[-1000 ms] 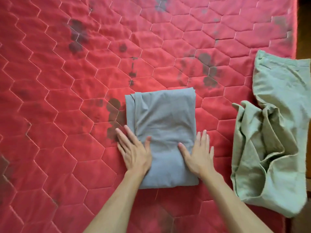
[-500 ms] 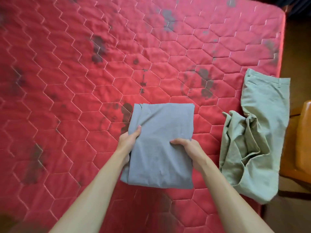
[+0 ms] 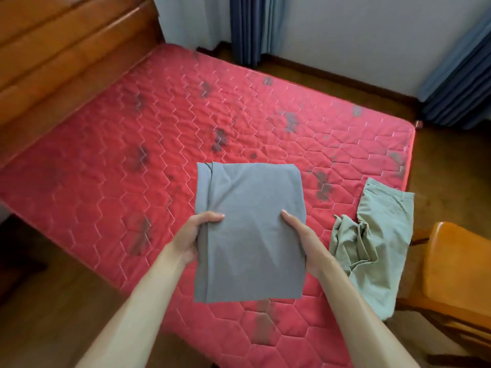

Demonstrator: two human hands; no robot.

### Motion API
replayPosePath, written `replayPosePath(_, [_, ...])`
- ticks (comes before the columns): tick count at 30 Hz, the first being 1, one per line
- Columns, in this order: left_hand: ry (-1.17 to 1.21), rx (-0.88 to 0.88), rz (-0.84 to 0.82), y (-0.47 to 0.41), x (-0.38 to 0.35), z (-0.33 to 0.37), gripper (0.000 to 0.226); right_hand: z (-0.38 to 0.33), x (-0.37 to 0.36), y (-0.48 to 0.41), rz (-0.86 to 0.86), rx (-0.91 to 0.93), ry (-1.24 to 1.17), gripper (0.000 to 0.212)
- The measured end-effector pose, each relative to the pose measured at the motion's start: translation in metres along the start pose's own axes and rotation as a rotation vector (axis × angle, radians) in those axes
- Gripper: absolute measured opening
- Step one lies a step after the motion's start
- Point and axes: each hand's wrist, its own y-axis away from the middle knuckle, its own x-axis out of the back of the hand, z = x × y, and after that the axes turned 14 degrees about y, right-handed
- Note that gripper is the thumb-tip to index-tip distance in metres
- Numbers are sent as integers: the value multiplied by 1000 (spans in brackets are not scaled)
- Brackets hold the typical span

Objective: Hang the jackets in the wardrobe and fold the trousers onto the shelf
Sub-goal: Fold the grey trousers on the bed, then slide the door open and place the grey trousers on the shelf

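A red quilted mattress with a hexagon stitch pattern and dark stains (image 3: 164,160) is filling most of the view, lying on a bed with an orange-brown wooden headboard (image 3: 61,57). Blue curtains (image 3: 249,27) are hanging along the far wall, and an orange wooden chair (image 3: 457,266) is standing just beside the bed's near right corner.

On the mattress near that corner, a crumpled pale green pair of trousers (image 3: 382,240) is lying unfolded, one end spilling over the edge towards the chair.

The folded grey pair of trousers (image 3: 252,229) is being held above the mattress, clear of it, as a flat rectangular bundle. The left hand (image 3: 191,235) is clamping the bundle's left edge, thumb on top and fingers hidden beneath; the right hand (image 3: 303,240) is doing the same on the right edge, so each grip is closed on the cloth.

The bundle is looking light, soft and limp: the near end is sagging slightly below the hands, and a loose layer is showing at the far left corner. It is probably needing support from underneath at both sides, held level, or the folds may be sliding apart on the way to the shelf, which is not in view.
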Motion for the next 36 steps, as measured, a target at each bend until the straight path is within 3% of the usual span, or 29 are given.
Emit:
replayPosePath(5, [21,-120,27,109,17,19,24,-25,-50,59,-241,-11,83,48])
replayPosePath(10, [121,-314,155,193,68,35,30,-43,-134,95,-392,161,221,44])
replayPosePath(13, [158,-525,336,232,126,37,37,-43,-207,106,-386,261,291,36])
replayPosePath(18, [258,-652,573,305,236,41,33,-27,-337,112,-419,323,451,26])
replayPosePath(25, [345,-792,701,408,377,76,45,4,-525,123,-527,368,540,54])
replayPosePath(31, [431,-891,788,475,471,101,42,13,-663,137,-664,342,574,34])
replayPosePath(36, [512,-973,885,510,536,125,39,16,-767,120,-791,283,618,36])
